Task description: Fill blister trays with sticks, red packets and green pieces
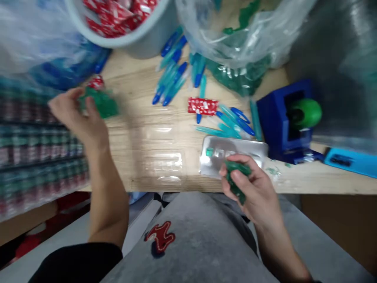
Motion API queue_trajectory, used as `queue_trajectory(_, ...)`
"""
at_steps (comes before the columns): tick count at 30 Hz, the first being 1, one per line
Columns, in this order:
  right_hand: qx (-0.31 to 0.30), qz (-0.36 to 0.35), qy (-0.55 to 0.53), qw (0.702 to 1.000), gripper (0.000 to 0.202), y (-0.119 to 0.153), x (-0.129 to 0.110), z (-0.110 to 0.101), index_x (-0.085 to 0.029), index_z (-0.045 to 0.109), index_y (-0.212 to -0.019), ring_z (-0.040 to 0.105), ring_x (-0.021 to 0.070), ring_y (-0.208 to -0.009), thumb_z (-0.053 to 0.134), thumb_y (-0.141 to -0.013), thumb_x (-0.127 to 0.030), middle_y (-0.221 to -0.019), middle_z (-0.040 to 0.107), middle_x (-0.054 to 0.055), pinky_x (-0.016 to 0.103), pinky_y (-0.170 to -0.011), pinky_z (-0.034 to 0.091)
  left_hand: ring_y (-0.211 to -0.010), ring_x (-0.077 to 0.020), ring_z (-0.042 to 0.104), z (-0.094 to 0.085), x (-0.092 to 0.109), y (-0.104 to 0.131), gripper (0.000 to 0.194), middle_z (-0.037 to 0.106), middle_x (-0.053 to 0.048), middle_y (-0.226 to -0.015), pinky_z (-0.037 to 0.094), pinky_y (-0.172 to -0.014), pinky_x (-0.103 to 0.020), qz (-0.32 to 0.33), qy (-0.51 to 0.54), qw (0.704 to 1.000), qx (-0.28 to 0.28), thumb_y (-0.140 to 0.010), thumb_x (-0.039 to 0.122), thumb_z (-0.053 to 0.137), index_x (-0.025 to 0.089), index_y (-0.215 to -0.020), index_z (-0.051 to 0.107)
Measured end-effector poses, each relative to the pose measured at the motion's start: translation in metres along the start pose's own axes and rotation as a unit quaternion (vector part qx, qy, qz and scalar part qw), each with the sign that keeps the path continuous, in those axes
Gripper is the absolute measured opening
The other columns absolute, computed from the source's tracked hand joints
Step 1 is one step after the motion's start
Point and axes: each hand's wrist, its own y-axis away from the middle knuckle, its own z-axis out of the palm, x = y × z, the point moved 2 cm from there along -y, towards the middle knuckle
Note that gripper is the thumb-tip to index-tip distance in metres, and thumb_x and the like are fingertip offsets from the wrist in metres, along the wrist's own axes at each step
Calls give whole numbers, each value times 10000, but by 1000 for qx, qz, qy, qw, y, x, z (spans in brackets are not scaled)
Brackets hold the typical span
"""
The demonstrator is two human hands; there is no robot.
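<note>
At the left, my left hand (84,118) is closed with thumb and fingers at the edge of a translucent green piece (104,104); motion blurs it. A red packet with white dots (96,82) lies just beyond those fingers. My right hand (259,186) is wrapped round darker green pieces (238,175), held above the near edge of a shallow silver metal tray (235,145). One small green bit (209,151) and clear bits sit in that tray. Between my hands lies a clear moulded plastic tray (165,161).
Several blue-and-teal pens (172,80) and a red dotted packet (203,106) lie mid-table. Behind stand a bucket (144,41) of red packets and a clear bag (238,67) of green pieces. A blue tape dispenser (273,122) is right; wrapped bottles (44,143) are left.
</note>
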Motion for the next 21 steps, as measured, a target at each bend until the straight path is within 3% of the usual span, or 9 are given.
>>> queue_trajectory(2, -11, -20, 9, 1000, 181, 2, 1, -1, -269, 685, -922, 591, 56, -499, 777, -769, -300, -740, 707, -37, 142, -421, 458, -1038, -124, 568, -12, 49, 22, 137, 574, 89, -1011, 421, -874, -481, 7, 104, 994, -17, -981, 232, 535, 159, -1088, 577)
queue_trajectory(3, -12, -35, 29, 999, 176, 3, 1, -1, -280, 692, -929, 595, 52, -502, 774, -774, -290, -745, 715, -47, 149, -444, 482, -960, -100, 591, -19, 77, 35, 110, 601, 98, -947, 443, -862, -447, 14, 167, 984, -55, -968, 205, 541, 177, -1040, 620)
queue_trajectory(4, -6, -55, 61, 997, 175, 4, 0, -2, -295, 703, -936, 611, 52, -525, 772, -777, -275, -764, 726, -55, 157, -484, 513, -903, -94, 611, -24, 106, 48, 126, 633, 92, -914, 468, -839, -408, 20, 229, 963, -143, -967, 204, 531, 199, -1013, 649)
queue_trajectory(5, 2, -79, 101, 992, 184, 5, -2, -2, -315, 715, -942, 641, 57, -576, 771, -778, -254, -797, 737, -62, 169, -547, 547, -912, -111, 621, -29, 134, 61, 145, 660, 68, -911, 490, -818, -372, 27, 288, 929, -232, -964, 211, 528, 212, -985, 671)
queue_trajectory(8, 16, -158, 225, 961, 296, 10, -9, -1, -384, 732, -987, 711, 87, -859, 766, -777, -177, -963, 758, -89, 203, -795, 586, -905, -137, 641, -38, 192, 92, 146, 690, 7, -961, 538, -777, -302, 16, 407, 824, -394, -922, 233, 597, 242, -1051, 665)
queue_trajectory(11, 10, -212, 297, 931, 420, 15, -12, -1, -427, 691, -1110, 694, 92, -1014, 741, -800, -148, -1084, 742, -110, 213, -921, 557, -931, -144, 641, -36, 209, 104, 211, 677, -10, -995, 540, -803, -281, -4, 444, 771, -457, -892, 246, 645, 257, -1103, 629)
queue_trajectory(15, 19, -248, 329, 911, 412, 19, -13, -4, -389, 685, -1106, 705, 89, -969, 735, -799, -118, -1052, 748, -102, 201, -891, 566, -946, -130, 623, -33, 204, 104, 160, 663, -3, -965, 525, -843, -265, 23, 457, 772, -441, -882, 178, 648, 250, -1025, 640)
queue_trajectory(21, -5, -244, 324, 914, 263, 23, -17, -4, -302, 689, -1048, 725, 124, -866, 660, -859, -121, -1012, 756, -46, 272, -819, 602, -983, -123, 627, -35, 204, 107, 323, 653, -23, -1021, 541, -873, -259, 78, 471, 785, -395, -869, 36, 602, 235, -1123, 614)
